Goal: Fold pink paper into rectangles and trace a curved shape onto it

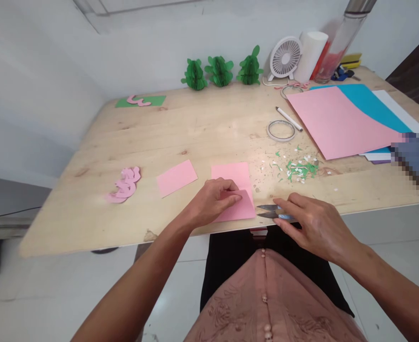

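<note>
My left hand (213,202) pinches a folded sheet of pink paper (233,172) between thumb and fingers near the table's front edge. The sheet's near part is lifted over, and my fingers cover some of the fold. My right hand (311,221) grips small thread snips (267,207), their blades apart and pointing left at the paper's right edge. To the left lies a pink paper rectangle (177,178). Farther left is a small pile of wavy pink paper cutouts (126,184).
Green and white scraps (302,169), a tape roll (281,130) and a white pen (289,118) lie right. Coloured sheets (338,121) are stacked farther right. Three green paper figures (221,71) and a small fan (286,58) stand at the back. A green strip (156,100) lies back left.
</note>
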Available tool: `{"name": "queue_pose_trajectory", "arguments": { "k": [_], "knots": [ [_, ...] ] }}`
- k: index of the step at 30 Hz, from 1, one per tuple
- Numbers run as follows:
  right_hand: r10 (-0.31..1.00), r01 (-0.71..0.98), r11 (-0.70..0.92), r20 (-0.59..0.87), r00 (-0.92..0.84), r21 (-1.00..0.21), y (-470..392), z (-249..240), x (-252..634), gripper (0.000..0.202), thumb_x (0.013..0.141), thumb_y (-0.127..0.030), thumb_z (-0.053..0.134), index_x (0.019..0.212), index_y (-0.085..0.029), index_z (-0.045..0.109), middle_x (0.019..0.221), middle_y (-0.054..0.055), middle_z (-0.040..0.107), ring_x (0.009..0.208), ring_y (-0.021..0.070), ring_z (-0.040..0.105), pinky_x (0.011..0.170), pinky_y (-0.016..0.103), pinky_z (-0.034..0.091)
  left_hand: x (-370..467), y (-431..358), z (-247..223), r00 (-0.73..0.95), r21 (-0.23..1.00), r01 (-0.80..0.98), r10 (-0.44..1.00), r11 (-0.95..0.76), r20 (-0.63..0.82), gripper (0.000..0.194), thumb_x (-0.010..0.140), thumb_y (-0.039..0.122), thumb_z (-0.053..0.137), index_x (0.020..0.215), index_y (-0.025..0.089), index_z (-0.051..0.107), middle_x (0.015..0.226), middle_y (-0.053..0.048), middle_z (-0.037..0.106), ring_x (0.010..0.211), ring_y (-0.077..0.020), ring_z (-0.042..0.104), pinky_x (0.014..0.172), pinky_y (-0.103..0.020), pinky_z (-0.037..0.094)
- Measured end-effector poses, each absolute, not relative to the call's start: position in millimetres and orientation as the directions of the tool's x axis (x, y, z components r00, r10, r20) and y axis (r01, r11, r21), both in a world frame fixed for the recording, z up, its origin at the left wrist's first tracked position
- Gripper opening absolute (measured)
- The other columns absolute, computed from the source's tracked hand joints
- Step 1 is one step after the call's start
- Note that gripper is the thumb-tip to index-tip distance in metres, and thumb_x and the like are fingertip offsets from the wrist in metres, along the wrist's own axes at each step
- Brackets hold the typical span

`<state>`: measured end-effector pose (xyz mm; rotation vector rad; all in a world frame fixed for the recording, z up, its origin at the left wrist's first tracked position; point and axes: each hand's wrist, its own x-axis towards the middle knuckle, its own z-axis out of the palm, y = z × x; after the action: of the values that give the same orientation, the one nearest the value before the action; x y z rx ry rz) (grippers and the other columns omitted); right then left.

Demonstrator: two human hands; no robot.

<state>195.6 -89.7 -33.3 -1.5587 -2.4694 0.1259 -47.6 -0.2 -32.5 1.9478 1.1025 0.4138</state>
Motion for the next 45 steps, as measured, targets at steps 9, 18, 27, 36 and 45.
{"name": "queue_pose_trajectory", "arguments": {
  "k": [9,18,27,36,45],
  "knots": [
    [0.890,0.873,0.452,0.033,-0.454,-0.185,-89.3,-33.4,184.6,0.025,0.091,-0.033,0.048,0.110,-0.019,0.058,0.084,0.004,0.061,0.073,0.0194,0.059,0.059,0.029,0.037,-48.6,-4.2,-34.3,0.534,0.813,0.529,0.840,-0.244,-0.095,0.016,0.083,0.032,0.053,0.077,0.020,0.062,0.083,-0.002,0.067,0.080,-0.0185,0.060,0.074,-0.032,0.046],
    [0.871,0.854,0.491,0.076,-0.486,-0.170,-93.4,-35.8,179.2,0.026,0.091,-0.030,0.048,0.111,-0.017,0.057,0.086,0.006,0.063,0.070,0.0194,0.058,0.058,0.030,0.037,-39.4,-17.7,-53.6,0.519,0.532,0.668,0.838,-0.519,0.165,0.023,0.086,0.024,0.050,0.107,0.021,0.059,0.110,-0.008,0.065,0.105,-0.0237,0.056,0.097,-0.043,0.036],
    [0.877,0.859,0.480,0.067,-0.476,-0.180,-96.2,-36.6,178.2,0.016,0.090,-0.032,0.049,0.096,-0.018,0.055,0.082,0.004,0.061,0.070,0.0190,0.056,0.059,0.029,0.034,-51.9,-17.5,-56.6,0.788,0.188,0.582,0.606,-0.791,0.107,0.038,0.095,0.032,0.038,0.131,0.028,0.049,0.147,-0.006,0.039,0.140,-0.0275,0.025,0.113,-0.051,0.014],
    [0.864,0.856,0.503,0.074,-0.498,-0.119,-98.4,-33.6,170.3,0.017,0.092,-0.032,0.047,0.088,-0.019,0.056,0.077,0.003,0.058,0.066,0.0170,0.053,0.054,0.028,0.027,-51.9,-18.3,-65.3,0.807,0.131,0.581,0.589,-0.804,0.039,0.046,0.095,0.043,0.037,0.140,0.032,0.038,0.152,-0.004,0.032,0.141,-0.0275,0.024,0.113,-0.049,0.014],
    [0.867,0.857,0.499,0.079,-0.493,-0.130,-105.7,-39.9,165.0,0.023,0.093,-0.036,0.046,0.097,-0.018,0.059,0.080,0.004,0.060,0.064,0.0165,0.053,0.051,0.028,0.026,-54.5,-3.4,-65.5,0.811,0.136,0.570,0.581,-0.810,0.063,0.050,0.094,0.043,0.042,0.142,0.036,0.033,0.153,-0.002,0.030,0.142,-0.0287,0.020,0.114,-0.052,0.011]
  ]
}}
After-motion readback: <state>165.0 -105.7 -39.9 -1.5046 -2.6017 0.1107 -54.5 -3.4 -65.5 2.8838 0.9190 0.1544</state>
